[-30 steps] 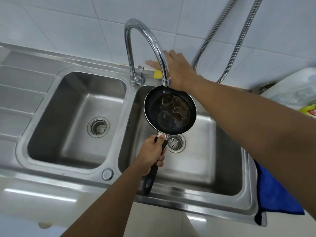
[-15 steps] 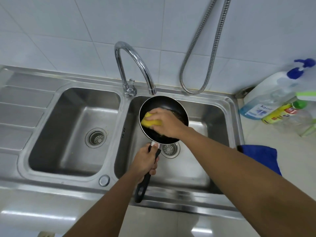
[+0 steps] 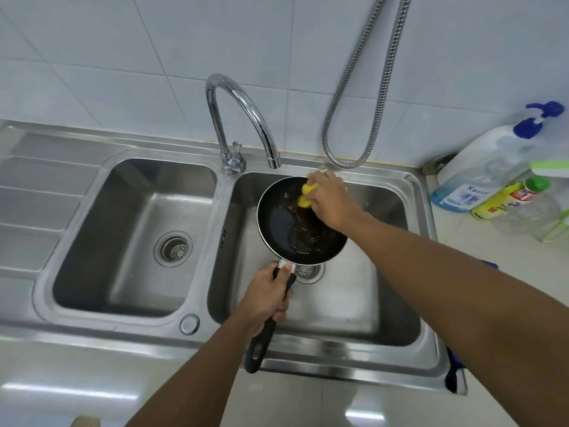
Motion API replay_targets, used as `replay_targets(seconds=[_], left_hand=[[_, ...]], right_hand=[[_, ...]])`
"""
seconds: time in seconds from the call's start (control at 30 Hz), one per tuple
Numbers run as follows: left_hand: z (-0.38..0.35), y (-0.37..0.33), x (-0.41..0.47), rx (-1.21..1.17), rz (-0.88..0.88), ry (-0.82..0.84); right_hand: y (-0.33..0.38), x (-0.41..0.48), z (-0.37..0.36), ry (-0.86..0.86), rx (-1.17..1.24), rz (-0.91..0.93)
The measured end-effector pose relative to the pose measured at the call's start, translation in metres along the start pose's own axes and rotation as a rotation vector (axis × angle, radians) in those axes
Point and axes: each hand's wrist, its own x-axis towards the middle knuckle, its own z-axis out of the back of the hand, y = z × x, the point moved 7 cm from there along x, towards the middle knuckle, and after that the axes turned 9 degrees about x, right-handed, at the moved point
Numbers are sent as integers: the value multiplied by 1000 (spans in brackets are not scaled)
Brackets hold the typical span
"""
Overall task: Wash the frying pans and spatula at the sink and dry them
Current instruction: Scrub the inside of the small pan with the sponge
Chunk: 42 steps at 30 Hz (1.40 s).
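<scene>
A small black frying pan [image 3: 283,223] with brown greasy residue hangs over the right basin [image 3: 363,291] of the steel double sink. My left hand [image 3: 266,294] grips its black handle just behind the pan. My right hand [image 3: 331,201] holds a yellow sponge [image 3: 306,195] and presses it against the pan's far inner rim. The chrome tap [image 3: 243,118] arches above the pan; no water stream shows. No spatula or second pan is in view.
The left basin [image 3: 132,241] holds only its drain. A metal shower hose [image 3: 366,97] loops down the tiled wall. Soap and detergent bottles [image 3: 492,180] stand on the counter at right. A blue cloth [image 3: 455,365] lies by the sink's right edge.
My right hand picked up the yellow sponge from behind the tap, brought it into the pan, and now has slid it from the pan's left side to its far rim.
</scene>
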Motion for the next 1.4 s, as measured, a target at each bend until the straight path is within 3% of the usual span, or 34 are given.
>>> replay_targets(seconds=[0.17,0.3,0.4,0.5,0.67,0.83,1.03,1.2,1.4], left_hand=[[-3,-7,3,9,-5,-25],[13,-6,8,5,13,-59],[19,-2,6,-20,39,-67],[16,3,2,9,51,-36],[2,8,-2,29,45,-3],[-7,6,-3,90,27,-17],[14,4,8,56,31,-69],[22,7,2,56,21,-23],[6,8,-3,99,-3,21]], right_hand=[[55,10,-17,-13,427,51],[63,-19,-33,168,580,23],[36,-43,-35,314,511,-21],[3,-51,-26,346,327,-43],[-21,-22,-21,108,163,-28],[40,-8,-24,-47,275,170],[56,-43,-44,216,443,190],[5,-61,-32,319,271,120],[-8,-26,-11,79,166,-48]])
